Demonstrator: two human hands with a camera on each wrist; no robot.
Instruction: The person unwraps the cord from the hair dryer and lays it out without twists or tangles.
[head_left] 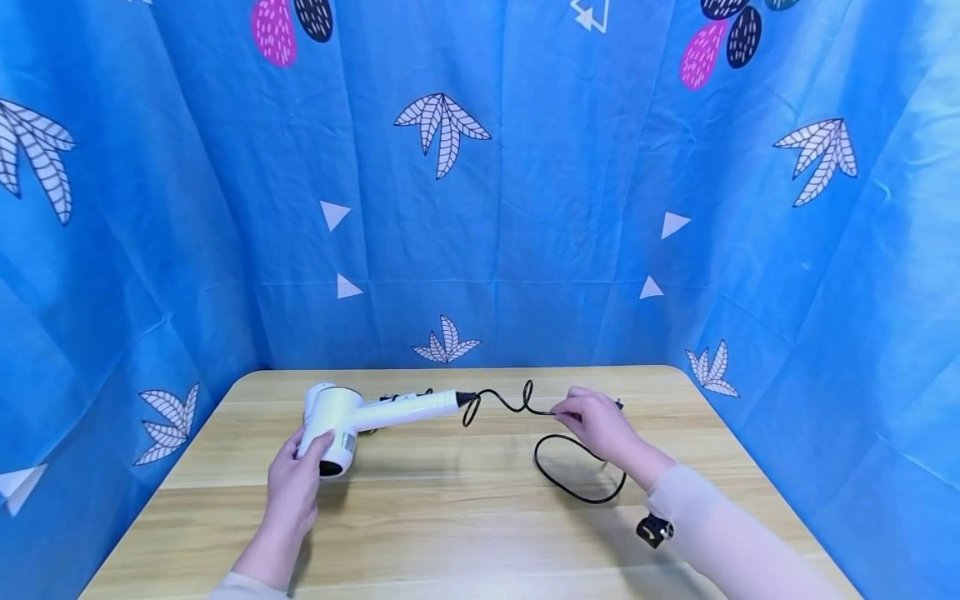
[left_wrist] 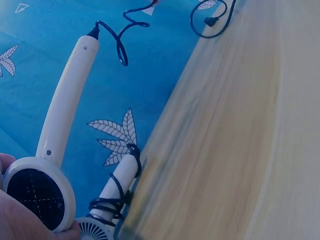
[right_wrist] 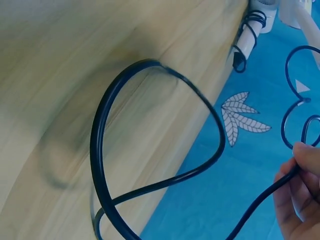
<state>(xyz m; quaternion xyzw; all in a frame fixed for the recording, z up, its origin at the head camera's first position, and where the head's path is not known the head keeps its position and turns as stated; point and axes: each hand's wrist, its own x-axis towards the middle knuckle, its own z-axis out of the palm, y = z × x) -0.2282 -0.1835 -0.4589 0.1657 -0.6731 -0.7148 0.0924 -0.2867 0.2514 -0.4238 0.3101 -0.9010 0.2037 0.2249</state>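
My left hand (head_left: 292, 483) grips the round head of a white hair dryer (head_left: 408, 409), thumb on the near side. The handle points right, raised above the table. A black cord (right_wrist: 97, 140) leaves the handle's end and runs in loose twists to my right hand (head_left: 596, 425), which pinches it between thumb and fingers. Beyond that hand the cord hangs in a wide loop. A dark plug (left_wrist: 211, 21) shows by the loop in the left wrist view. Behind the held dryer lies a second white hair dryer (left_wrist: 122, 175), its cord wound round its handle.
The wooden table (head_left: 420, 533) has rounded far corners. Blue patterned cloth (head_left: 495, 208) hangs behind it and along both sides. A small black object (head_left: 655, 531) shows at the right sleeve; I cannot tell what it is.
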